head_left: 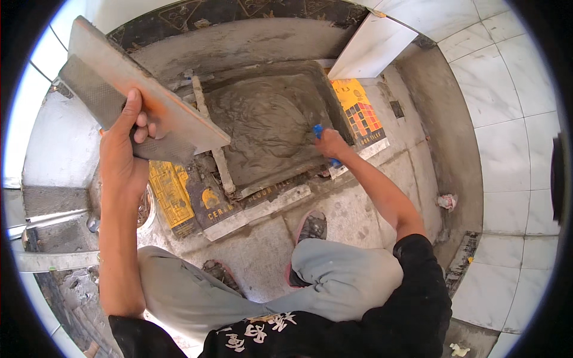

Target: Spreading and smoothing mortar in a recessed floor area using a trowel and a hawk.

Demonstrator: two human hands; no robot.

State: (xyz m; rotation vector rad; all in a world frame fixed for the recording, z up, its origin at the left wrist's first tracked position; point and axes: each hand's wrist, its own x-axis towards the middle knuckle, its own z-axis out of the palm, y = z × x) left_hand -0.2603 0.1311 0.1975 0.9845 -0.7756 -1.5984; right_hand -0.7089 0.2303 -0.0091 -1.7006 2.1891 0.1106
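My left hand (127, 134) is closed on the edge of a rectangular tile (173, 104), raised and tilted at the left. The tile's grey textured back and an orange smear show. My right hand (332, 147) grips a blue handle (318, 129) at the right side of a black mortar tray (341, 113); the tool's working end is hidden. Wet grey mortar (256, 119), swirled on top, fills much of the tray. A mortar-crusted stick (210, 134) lies across the tray's left part.
Yellow-and-black tile cartons (358, 110) lie flat under and around the tray. A white tile (373, 48) leans at the back right. White marbled tiles (498, 89) cover the right wall. A round bucket (147, 209) and a metal straightedge (57, 261) are at the left.
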